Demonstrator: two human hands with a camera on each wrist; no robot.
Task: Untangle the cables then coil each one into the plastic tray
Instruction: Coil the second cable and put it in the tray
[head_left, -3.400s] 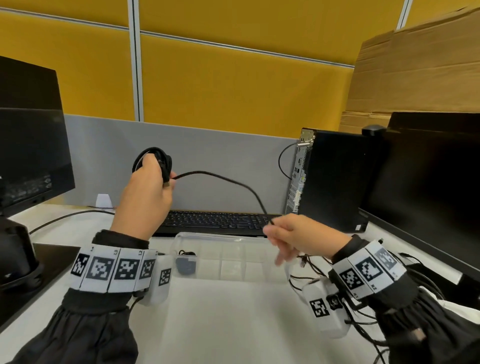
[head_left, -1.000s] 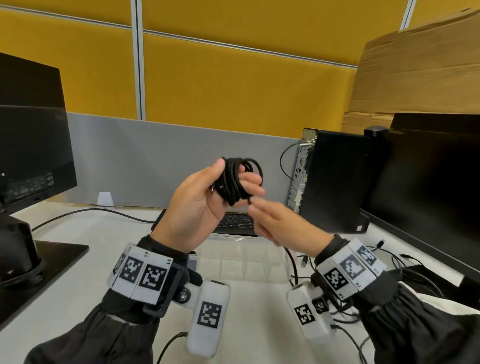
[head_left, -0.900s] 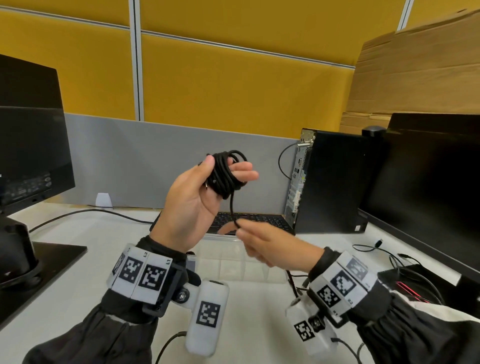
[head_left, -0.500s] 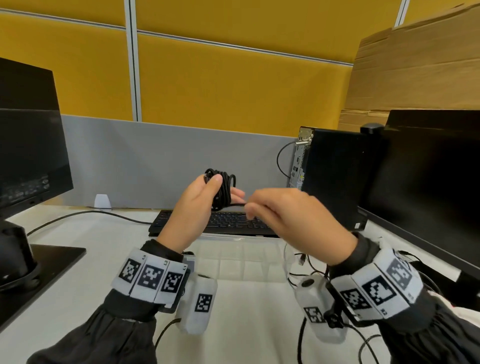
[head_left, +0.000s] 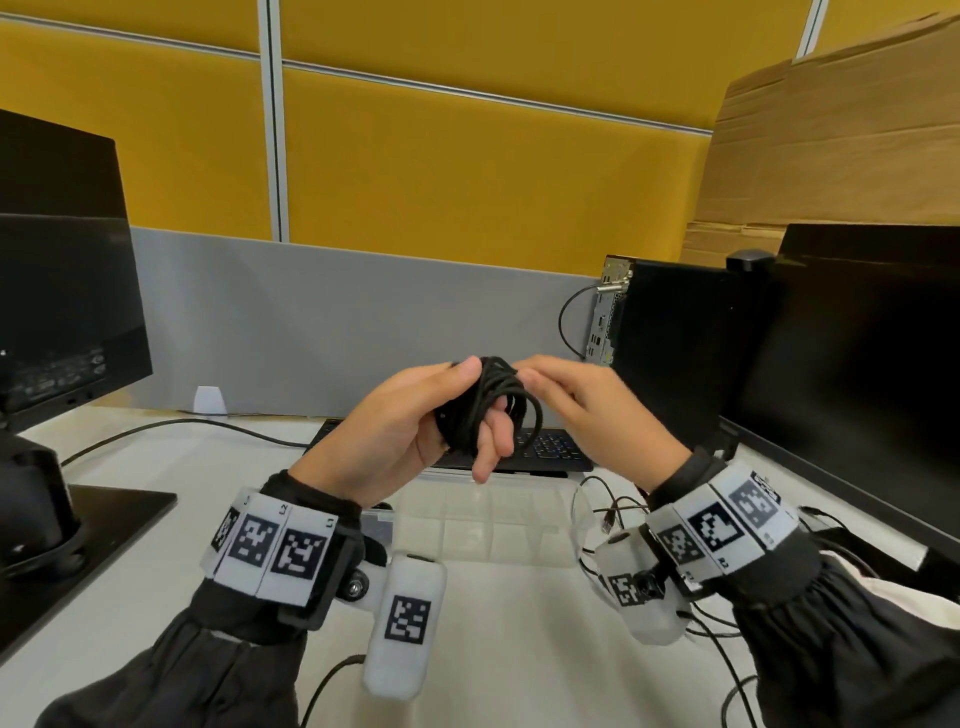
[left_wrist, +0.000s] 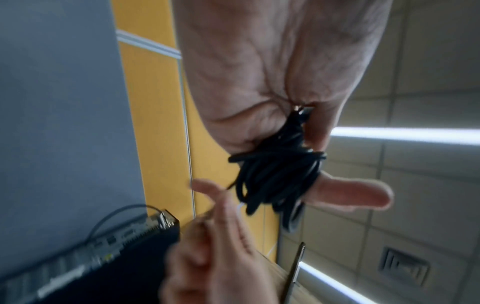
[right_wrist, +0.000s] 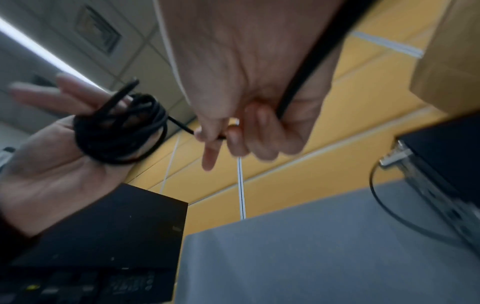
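I hold a black cable coil (head_left: 478, 410) chest-high above the desk, wound round the fingers of my left hand (head_left: 405, 431). Its thumb presses on the top of the coil. In the left wrist view the coil (left_wrist: 278, 176) sits between thumb and fingers, with a connector tucked under the thumb. My right hand (head_left: 597, 415) is close against the coil's right side. In the right wrist view its thumb and fingers pinch the short free end of the cable next to the coil (right_wrist: 116, 131). The clear plastic tray (head_left: 493, 525) lies on the desk below both hands.
Several thin loose cables (head_left: 613, 514) lie tangled at the tray's right end. A keyboard (head_left: 550, 452) sits behind the tray. A desktop PC (head_left: 670, 353) and a monitor (head_left: 857, 364) stand at the right. Another monitor (head_left: 62, 291) stands at the left, with a cord (head_left: 182, 426) across the desk.
The long free stretch of cable has been wound into the coil. The right hand has brought the short end up against the coil, and the left palm has turned towards me.
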